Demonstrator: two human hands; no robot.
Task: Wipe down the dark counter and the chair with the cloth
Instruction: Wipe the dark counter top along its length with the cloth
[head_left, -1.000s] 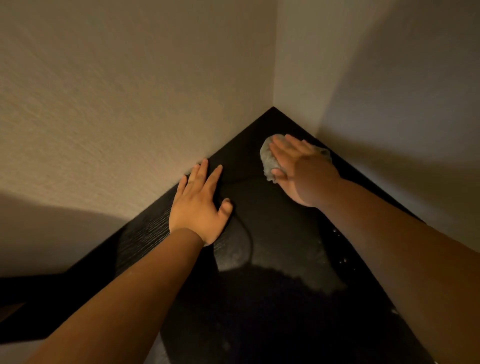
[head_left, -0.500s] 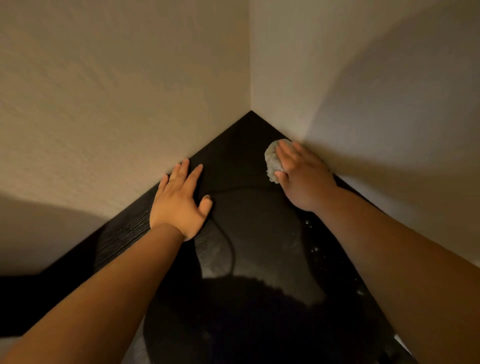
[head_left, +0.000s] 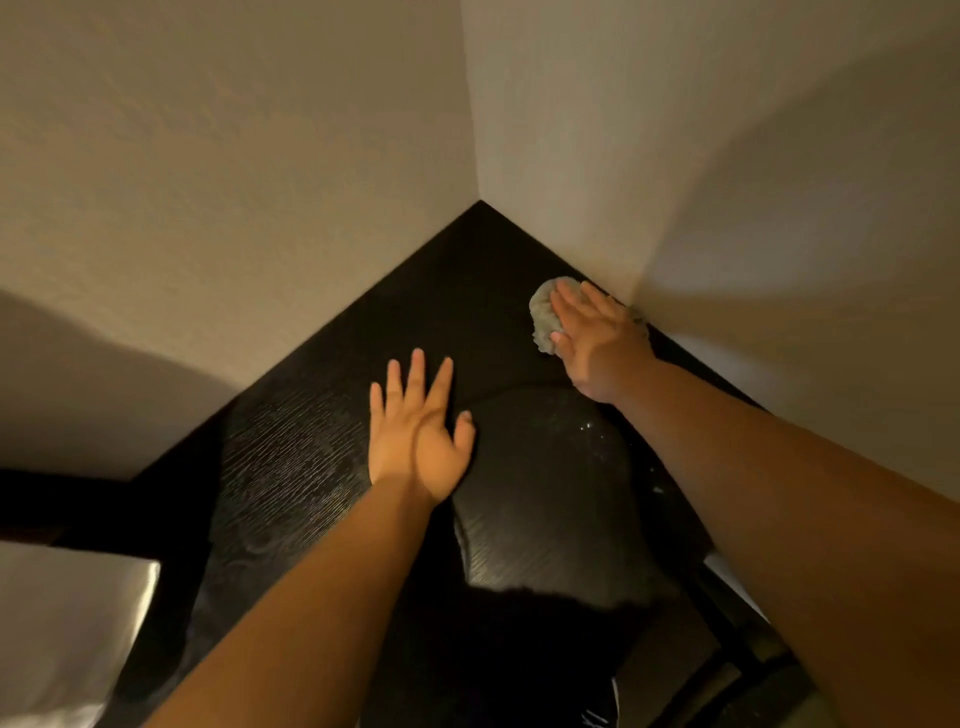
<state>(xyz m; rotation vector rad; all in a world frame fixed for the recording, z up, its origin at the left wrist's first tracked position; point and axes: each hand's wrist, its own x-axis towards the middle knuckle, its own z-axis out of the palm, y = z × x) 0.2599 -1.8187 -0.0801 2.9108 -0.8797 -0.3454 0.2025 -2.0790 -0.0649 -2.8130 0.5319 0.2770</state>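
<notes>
Since the earlier frames the left hand (head_left: 415, 436) has come off the left wall toward the middle of the bench (head_left: 291, 457), and the right hand (head_left: 597, 343) has pushed the cloth (head_left: 543, 317) against the right wall (head_left: 779, 260).

Left hand: released, fingers spread, flat on the bench, holding nothing. Right hand: fingers straight, pressing down on the bunched cloth, not clenched round it.

The cloth lies on the bench at the wall seam, mostly under the fingers. It appears soft, light and compliant, and should fold into the seam under pressure. The best hold is judged to be a flat palm over the bunch, thumb tucked at its near edge.

Pale specks (head_left: 587, 427) remain on the bench. The chair cannot be identified.
</notes>
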